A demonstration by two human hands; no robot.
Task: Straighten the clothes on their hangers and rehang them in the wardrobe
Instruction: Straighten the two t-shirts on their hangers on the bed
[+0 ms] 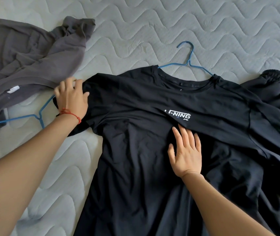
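A black T-shirt [135, 150] with a white chest logo lies spread on the quilted mattress [152, 31]. A blue wire hanger [189, 61] sits inside its neck, hook pointing away from me. My left hand [71, 97] lies on the shirt's left sleeve with fingers curved over the fabric edge. My right hand [186, 150] rests flat on the chest just below the logo, fingers straight. A grey garment [30, 57] lies crumpled at the left on a second blue hanger [39, 115].
Another black garment with an elastic waistband [278, 89] lies at the right edge, partly under the T-shirt. Bare mattress shows beyond the hanger hook and at the lower left. No wardrobe is in view.
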